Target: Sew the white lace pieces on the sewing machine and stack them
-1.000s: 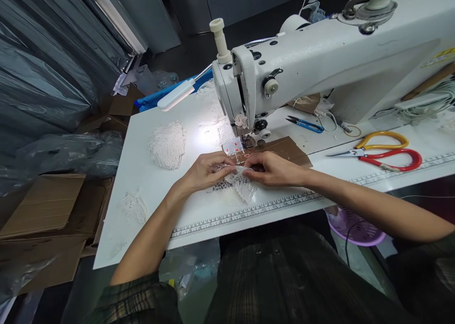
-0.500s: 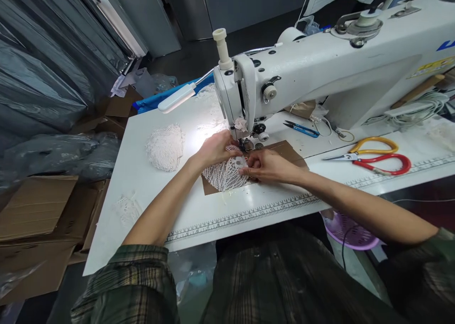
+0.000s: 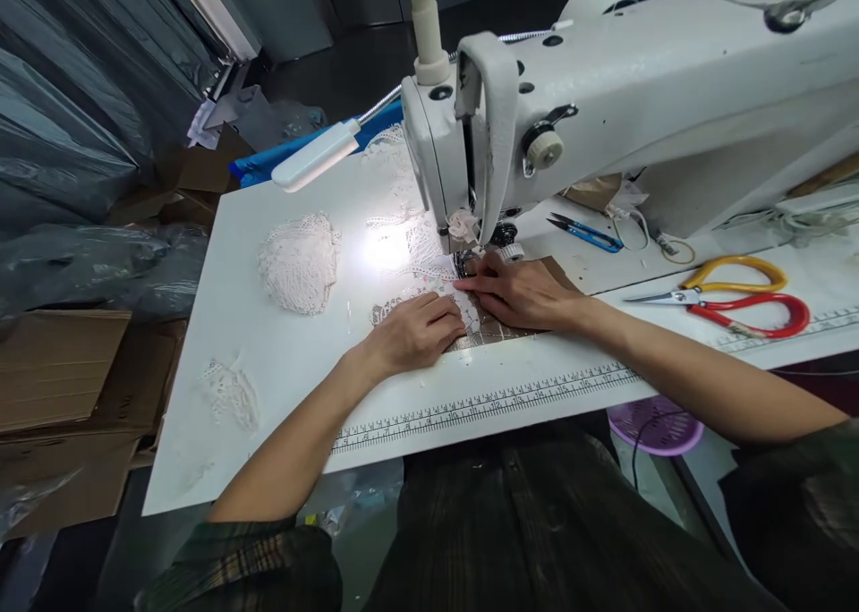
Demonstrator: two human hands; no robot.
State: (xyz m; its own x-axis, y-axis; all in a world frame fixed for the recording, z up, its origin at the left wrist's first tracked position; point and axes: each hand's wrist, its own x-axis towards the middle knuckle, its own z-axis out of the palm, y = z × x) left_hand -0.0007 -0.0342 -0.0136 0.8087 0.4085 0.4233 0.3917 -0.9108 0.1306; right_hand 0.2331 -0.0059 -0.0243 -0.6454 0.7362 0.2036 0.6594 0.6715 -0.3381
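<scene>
White lace fabric (image 3: 463, 304) lies under the needle area of a white sewing machine (image 3: 443, 165), partly over a brown sheet (image 3: 560, 275). My left hand (image 3: 420, 330) rests on the lace's near edge, fingers curled together and closed on it. Close to the presser foot (image 3: 463, 263), my right hand (image 3: 527, 292) is closed on the lace, its index fingertip pressed to the fabric. Some fingertips of both hands are hidden. More lace (image 3: 422, 241) spreads behind the foot, under the bright lamp (image 3: 315, 156).
A stack of lace pieces (image 3: 300, 263) sits on the left of the white table (image 3: 181, 352), with a lace scrap (image 3: 232, 393) nearer. To the right lie blue thread snips (image 3: 587, 233) and red-and-yellow-handled scissors (image 3: 731, 297). A printed ruler (image 3: 483, 404) runs along the front edge.
My left hand has moved from beside the presser foot towards me, onto the lace's near edge. My right hand has shifted closer to the foot. The lace has turned, and the view has moved nearer.
</scene>
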